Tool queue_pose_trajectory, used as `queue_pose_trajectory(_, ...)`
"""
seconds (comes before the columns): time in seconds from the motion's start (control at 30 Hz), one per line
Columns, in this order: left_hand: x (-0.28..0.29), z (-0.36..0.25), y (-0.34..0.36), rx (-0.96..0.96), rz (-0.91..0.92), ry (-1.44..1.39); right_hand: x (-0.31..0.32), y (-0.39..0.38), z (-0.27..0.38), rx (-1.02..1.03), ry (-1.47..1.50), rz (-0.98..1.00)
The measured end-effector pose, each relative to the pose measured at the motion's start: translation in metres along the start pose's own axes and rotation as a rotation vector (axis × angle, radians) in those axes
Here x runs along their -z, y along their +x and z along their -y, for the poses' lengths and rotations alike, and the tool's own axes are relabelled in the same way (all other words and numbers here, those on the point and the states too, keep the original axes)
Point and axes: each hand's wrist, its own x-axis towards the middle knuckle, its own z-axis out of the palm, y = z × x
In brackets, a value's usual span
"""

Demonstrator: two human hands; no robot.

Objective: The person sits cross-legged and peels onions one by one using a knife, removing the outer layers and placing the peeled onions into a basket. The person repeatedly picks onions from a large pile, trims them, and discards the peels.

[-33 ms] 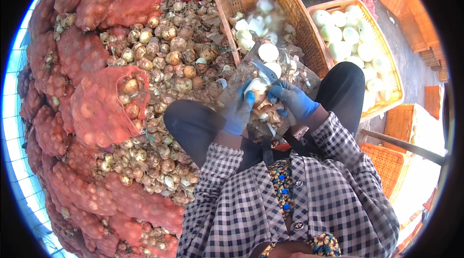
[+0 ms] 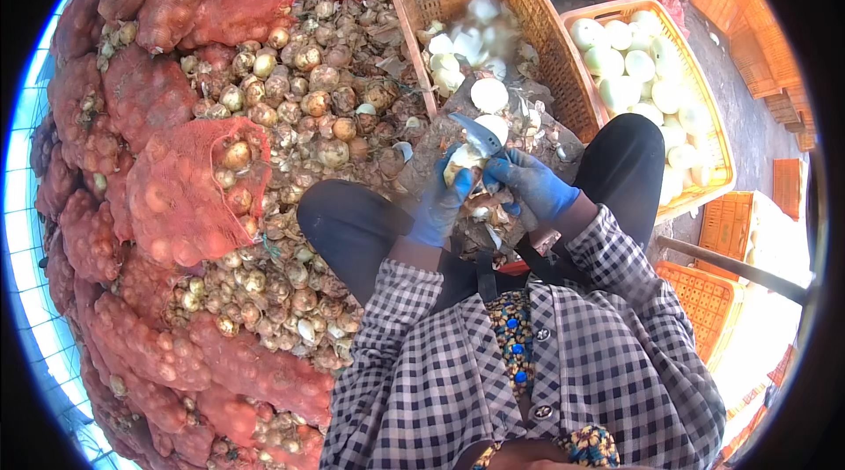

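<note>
Both my hands wear blue-and-grey work gloves and meet above a board covered in scraps, between my bent knees. In the fingers of my left hand (image 2: 439, 203) is a partly peeled onion (image 2: 460, 165), pale with some brownish skin. My right hand (image 2: 537, 186) is closed round a knife; its handle is mostly hidden in the glove. The grey-blue knife blade (image 2: 476, 133) points up and left, across the far side of the onion. Just beyond the blade, a peeled white onion (image 2: 489, 95) lies on the board (image 2: 563, 146), with another partly hidden behind the blade.
An orange crate (image 2: 414, 47) with white onion pieces stands ahead. Right of it, another crate (image 2: 726, 140) is full of peeled onions. Loose unpeeled onions (image 2: 330, 153) and red mesh sacks (image 2: 185, 193) pile up at left. A bar (image 2: 735, 268) crosses at right.
The knife blade has shifted slightly left and toward me. The onion in my left hand has tipped, showing more of its brownish side.
</note>
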Motion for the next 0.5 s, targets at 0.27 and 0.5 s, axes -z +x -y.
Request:
queue_pose_trajectory(0.27,-0.004,-0.015,0.026,-0.244,-0.181,0.101,0.037,0.025,0.054,0.298,-1.374,-0.449)
queue_pose_trajectory(0.5,-0.014,-0.039,0.021,-0.440,-0.374,0.575,0.005,-0.012,0.034,0.602,-1.493,-0.096)
